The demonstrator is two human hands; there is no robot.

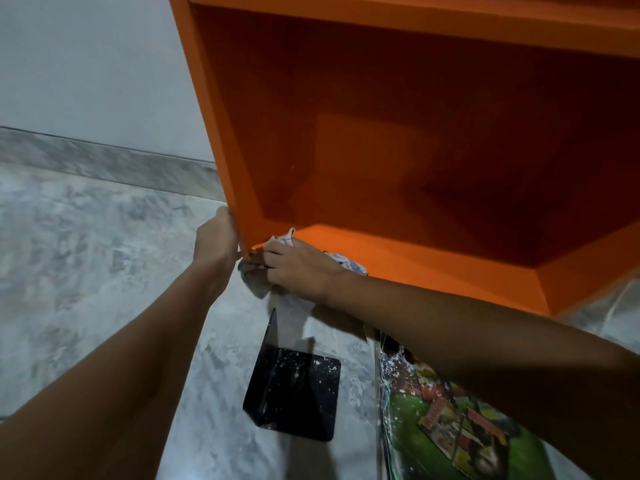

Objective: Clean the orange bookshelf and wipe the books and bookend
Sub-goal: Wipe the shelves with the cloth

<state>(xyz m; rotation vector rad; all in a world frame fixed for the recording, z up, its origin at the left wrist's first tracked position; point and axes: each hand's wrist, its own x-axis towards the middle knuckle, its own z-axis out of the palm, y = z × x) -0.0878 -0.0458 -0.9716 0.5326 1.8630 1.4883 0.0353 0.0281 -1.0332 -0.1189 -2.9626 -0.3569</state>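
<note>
The orange bookshelf (398, 150) fills the upper right, its lower compartment holding nothing but my hand and the cloth. My left hand (216, 242) grips the bottom of its left side panel from outside. My right hand (298, 268) presses a white patterned cloth (254, 282) against the shelf's front left corner, fingers curled over the cloth. A black bookend (294, 389), speckled with white dust, stands on the floor below my hands. A green-covered book (446, 420), dusty too, lies on the floor under my right forearm.
The grey marble floor (104, 271) spreads to the left. A marble skirting (104, 161) runs along the white wall (86, 64) behind the shelf. Clear plastic (616, 317) shows at the right edge beneath the shelf.
</note>
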